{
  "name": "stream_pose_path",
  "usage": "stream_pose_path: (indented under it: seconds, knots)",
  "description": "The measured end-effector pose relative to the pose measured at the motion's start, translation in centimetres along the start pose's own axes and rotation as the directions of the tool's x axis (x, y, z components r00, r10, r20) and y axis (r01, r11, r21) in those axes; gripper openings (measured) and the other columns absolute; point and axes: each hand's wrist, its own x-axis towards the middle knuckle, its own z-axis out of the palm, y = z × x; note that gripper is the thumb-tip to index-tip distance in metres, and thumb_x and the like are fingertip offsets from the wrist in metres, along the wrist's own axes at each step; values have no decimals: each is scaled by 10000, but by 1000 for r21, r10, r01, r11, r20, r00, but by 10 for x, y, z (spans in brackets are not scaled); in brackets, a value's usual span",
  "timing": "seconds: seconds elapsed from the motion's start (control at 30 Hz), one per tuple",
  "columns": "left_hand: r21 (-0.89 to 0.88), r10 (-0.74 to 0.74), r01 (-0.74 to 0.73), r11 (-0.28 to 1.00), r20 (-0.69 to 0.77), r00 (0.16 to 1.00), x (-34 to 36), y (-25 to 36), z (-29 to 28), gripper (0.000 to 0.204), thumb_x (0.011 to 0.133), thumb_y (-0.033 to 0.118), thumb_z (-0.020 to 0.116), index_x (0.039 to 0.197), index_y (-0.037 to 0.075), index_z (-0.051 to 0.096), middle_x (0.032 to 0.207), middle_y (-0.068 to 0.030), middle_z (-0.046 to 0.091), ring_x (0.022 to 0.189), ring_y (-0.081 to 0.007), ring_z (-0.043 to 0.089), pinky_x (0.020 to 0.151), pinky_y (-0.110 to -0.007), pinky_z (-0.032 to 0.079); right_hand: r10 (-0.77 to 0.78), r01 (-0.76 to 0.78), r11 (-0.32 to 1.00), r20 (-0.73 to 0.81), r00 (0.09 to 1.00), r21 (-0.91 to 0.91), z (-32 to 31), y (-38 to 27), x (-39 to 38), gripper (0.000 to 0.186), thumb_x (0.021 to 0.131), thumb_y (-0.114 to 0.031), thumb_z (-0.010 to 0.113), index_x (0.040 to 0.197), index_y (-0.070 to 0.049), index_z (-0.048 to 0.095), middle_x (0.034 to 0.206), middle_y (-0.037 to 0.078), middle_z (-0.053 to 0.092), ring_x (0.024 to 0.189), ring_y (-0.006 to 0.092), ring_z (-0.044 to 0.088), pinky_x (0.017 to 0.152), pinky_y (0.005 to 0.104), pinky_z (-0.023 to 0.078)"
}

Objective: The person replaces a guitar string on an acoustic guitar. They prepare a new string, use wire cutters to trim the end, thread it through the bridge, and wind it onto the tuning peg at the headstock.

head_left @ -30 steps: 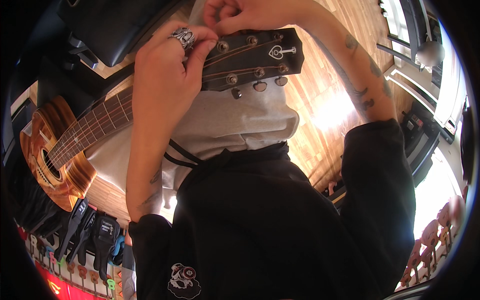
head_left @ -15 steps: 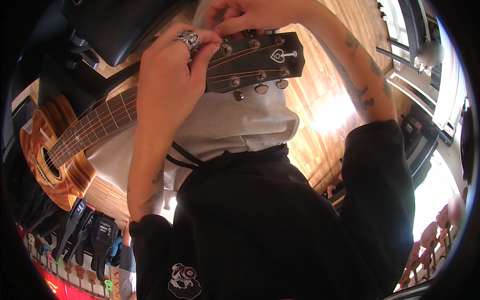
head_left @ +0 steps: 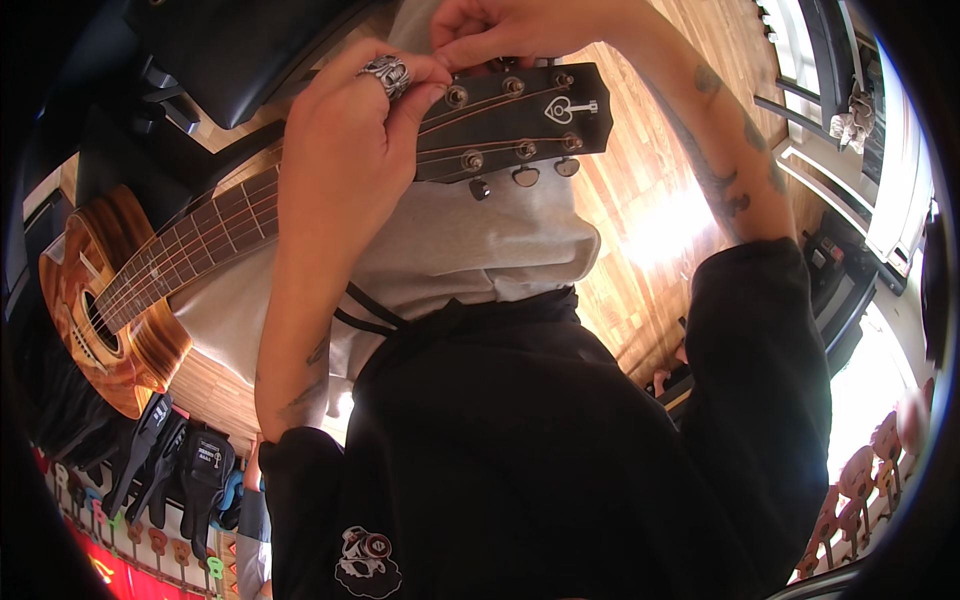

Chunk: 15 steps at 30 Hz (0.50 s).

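Observation:
An acoustic guitar [head_left: 165, 345] with a glossy brown striped body lies across my lap, its neck [head_left: 200, 243] running up to the right. Its black headstock [head_left: 560, 135] bears a pale heart-and-key inlay, metal string posts and tuning pegs. My left hand [head_left: 345, 160], wearing a chunky silver ring [head_left: 385, 75], pinches thumb and forefinger together by the string post nearest the neck. Just beyond the headstock's far edge, my right hand [head_left: 520, 30] is closed in a pinch, its fingertips almost meeting the left ones. Whatever lies between the fingertips is too thin to make out.
Grey trousers [head_left: 480, 230] lie under the headstock, above a wooden floor [head_left: 640, 200]. Black padded furniture [head_left: 230, 60] stands at the upper left. Black gig bags [head_left: 205, 475] sit at the lower left, and small stringed instruments [head_left: 860, 470] hang along the right edge.
My right hand's fingertips have drawn slightly to the right. The headstock and my left hand have shifted a little to the right; the left hand keeps its pinch.

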Motion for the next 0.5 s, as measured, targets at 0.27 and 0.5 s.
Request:
stream_pose_path:
  seconds: [0.27, 0.5]
  knots:
    - [25, 5, -5, 1000, 14, 1000, 0, 1, -1, 70, 865, 42, 684, 924, 18, 713, 846, -72, 640, 710, -211, 612, 658, -303, 470, -129, 138, 990, -200, 971, 31, 18, 12, 2, 206, 934, -130, 636, 1078, 16, 656, 685, 5, 632, 611, 64, 555, 531, 229, 417]
    - [21, 7, -8, 1000, 11, 1000, 0, 1, -1, 71, 864, 42, 682, 922, 17, 715, 848, -78, 640, 706, -222, 613, 656, -309, 472, -219, 225, 972, -84, 972, 72, 7, 15, -3, 172, 941, -134, 636, 1017, 14, 675, 706, 39, 669, 640, 92, 573, 573, 253, 442]
